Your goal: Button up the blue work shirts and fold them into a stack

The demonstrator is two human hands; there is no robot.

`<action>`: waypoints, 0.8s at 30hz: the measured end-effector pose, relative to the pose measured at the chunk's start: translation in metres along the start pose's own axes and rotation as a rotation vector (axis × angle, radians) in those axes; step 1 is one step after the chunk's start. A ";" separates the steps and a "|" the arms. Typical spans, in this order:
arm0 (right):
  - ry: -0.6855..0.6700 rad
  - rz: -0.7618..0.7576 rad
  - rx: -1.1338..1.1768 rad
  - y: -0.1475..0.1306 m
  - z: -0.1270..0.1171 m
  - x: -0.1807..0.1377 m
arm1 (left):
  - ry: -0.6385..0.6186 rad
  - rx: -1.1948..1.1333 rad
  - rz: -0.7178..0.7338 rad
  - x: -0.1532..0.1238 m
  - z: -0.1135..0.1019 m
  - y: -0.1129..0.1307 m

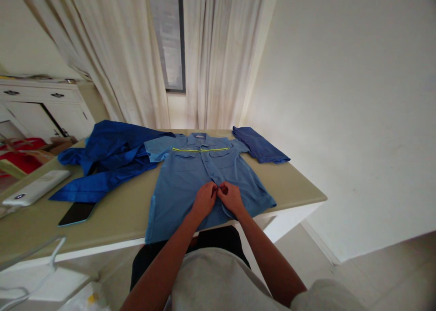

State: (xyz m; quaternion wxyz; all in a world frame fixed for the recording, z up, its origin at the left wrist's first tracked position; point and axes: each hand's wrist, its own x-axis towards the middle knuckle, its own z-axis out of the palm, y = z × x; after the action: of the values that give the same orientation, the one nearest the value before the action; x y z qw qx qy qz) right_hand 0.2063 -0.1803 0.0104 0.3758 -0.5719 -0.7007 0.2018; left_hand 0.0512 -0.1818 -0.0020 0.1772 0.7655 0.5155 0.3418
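Note:
A blue short-sleeved work shirt (pixel 180 183) with a yellow stripe across the chest lies front up on the table, collar away from me. Its front hem hangs close to the near table edge. My left hand (pixel 205 197) pinches the front placket a little below the middle of the shirt. Right beside it, my right hand (pixel 231 196) pinches the placket's other side, and the fingertips of both hands almost meet. The buttons above run up toward the collar. Whatever lies between the fingertips is hidden.
Darker blue clothing (pixel 112 152) lies crumpled on the left, partly over a phone (pixel 77 213). A white device (pixel 37 188) is farther left. Folded navy cloth (pixel 260 145) sits back right, near the wall. A white hanger (pixel 56 252) shows at lower left.

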 end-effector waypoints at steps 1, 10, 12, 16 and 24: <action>0.010 0.009 -0.008 0.000 0.000 0.000 | -0.002 -0.007 0.007 0.000 0.001 -0.001; 0.017 0.043 -0.026 0.000 0.002 0.002 | 0.045 0.036 0.029 -0.002 -0.001 -0.001; 0.007 0.037 -0.026 0.000 0.002 0.002 | 0.071 0.066 0.047 -0.003 -0.004 0.001; -0.008 0.009 -0.041 -0.003 0.001 -0.001 | 0.078 0.118 0.051 -0.005 -0.005 0.006; -0.036 -0.044 0.052 0.002 0.001 0.003 | 0.030 0.118 0.010 -0.004 0.001 0.003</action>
State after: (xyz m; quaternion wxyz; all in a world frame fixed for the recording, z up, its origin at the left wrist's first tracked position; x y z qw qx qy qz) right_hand 0.2065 -0.1771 0.0095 0.3820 -0.5427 -0.7144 0.2217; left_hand 0.0528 -0.1863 -0.0025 0.1224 0.7718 0.5336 0.3233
